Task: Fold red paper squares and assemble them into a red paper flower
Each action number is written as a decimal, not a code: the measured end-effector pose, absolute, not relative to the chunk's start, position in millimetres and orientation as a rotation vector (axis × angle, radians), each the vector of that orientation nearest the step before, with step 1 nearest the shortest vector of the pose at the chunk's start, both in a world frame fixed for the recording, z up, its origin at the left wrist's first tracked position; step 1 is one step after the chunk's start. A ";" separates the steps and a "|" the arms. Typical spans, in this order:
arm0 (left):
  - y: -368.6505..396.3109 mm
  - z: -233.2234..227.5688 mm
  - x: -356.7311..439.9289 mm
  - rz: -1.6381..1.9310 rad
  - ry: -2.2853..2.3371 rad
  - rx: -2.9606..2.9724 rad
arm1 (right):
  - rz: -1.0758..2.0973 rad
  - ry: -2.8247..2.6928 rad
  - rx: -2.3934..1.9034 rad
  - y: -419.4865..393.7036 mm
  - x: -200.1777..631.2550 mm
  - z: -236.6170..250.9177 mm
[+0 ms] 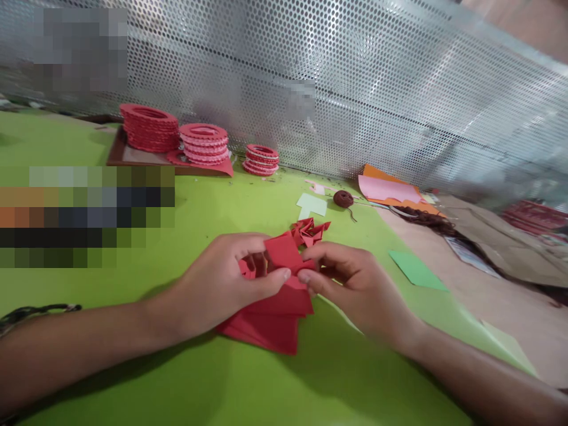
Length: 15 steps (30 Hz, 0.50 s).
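Between my hands is a small folded piece of red paper (284, 251), raised above the table. My left hand (237, 269) pinches its left side, thumb in front and fingers behind. On its lower right corner, the thumb and fingertips of my right hand (344, 269) are closed. Below lies a loose stack of red paper squares (270, 331), partly covered by my left hand. Just beyond my hands sits a cluster of folded red paper pieces (309, 232). More red paper shows behind my left fingers.
Stacks of red rings (151, 127) and pink-edged rings (204, 144) stand at the back left, with a smaller ring stack (261, 160) beside them. A brown yarn ball (343, 199), pale green paper (312, 205) and a green sheet (417, 270) lie rightward. Perforated metal (266, 59) borders the back.
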<state>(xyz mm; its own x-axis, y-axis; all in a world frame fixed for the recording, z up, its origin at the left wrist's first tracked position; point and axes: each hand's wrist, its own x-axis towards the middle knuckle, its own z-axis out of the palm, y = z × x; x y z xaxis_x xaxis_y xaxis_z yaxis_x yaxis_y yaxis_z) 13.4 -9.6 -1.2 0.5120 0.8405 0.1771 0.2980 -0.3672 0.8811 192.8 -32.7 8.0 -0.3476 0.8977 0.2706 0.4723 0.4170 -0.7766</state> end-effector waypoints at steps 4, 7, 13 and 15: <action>-8.7 -0.1 13.0 0.863 0.977 1.990 | 0.845 -1.953 -1.162 -33.5 190.7 6.9; -8.6 1.1 13.2 0.849 0.977 2.019 | 0.848 -1.921 -1.127 -35.4 187.9 5.6; -7.6 -4.6 13.6 0.810 1.011 2.317 | 0.668 -2.032 -1.096 -33.2 187.4 3.5; -7.8 -8.5 14.1 0.758 0.976 2.441 | 0.600 -2.056 -1.035 -31.9 188.5 4.1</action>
